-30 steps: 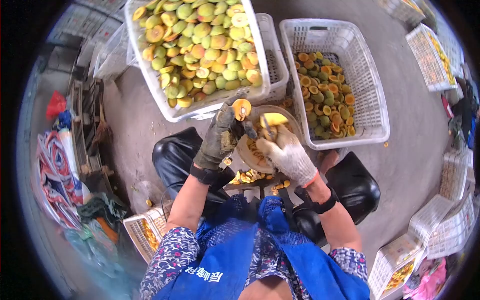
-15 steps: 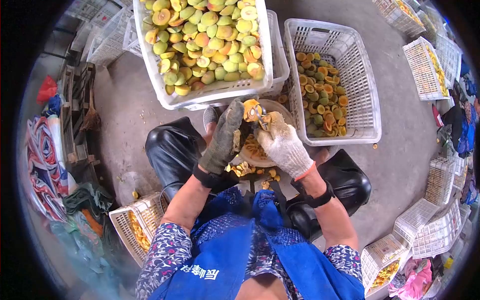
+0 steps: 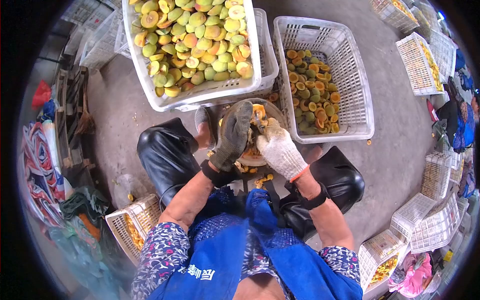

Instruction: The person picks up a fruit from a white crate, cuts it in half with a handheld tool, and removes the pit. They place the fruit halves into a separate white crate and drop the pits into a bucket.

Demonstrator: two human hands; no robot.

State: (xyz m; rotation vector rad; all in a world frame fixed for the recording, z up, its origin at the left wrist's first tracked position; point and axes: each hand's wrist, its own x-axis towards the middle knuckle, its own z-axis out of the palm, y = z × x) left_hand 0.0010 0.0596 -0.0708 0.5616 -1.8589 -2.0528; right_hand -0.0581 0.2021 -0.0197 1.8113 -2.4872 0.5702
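Note:
My left hand [image 3: 234, 134], in a dark grey glove, holds an orange apricot half [image 3: 258, 113] over a round bowl [image 3: 227, 116] between my knees. My right hand [image 3: 280, 149], in a white knit glove, meets it at the fruit; a small tool seems gripped in it, but I cannot make it out clearly. Pits and fruit scraps [image 3: 262, 178] lie under the bowl. A white crate of whole green-yellow apricots [image 3: 195, 37] stands in front at the left. A second white crate [image 3: 350, 65] at the right holds cut halves [image 3: 312, 92].
Black rubber boots [image 3: 165, 155] flank the bowl. A small crate with fruit pieces [image 3: 132, 227] sits at my left side, another crate [image 3: 385, 260] at the lower right. Stacked empty and filled crates [image 3: 425, 60] line the right. Cloth and bags [image 3: 45, 160] pile at the left.
My left hand lowered the apricot half from beside the full crate down to the bowl. My right hand closed in on the fruit. The view shifted slightly.

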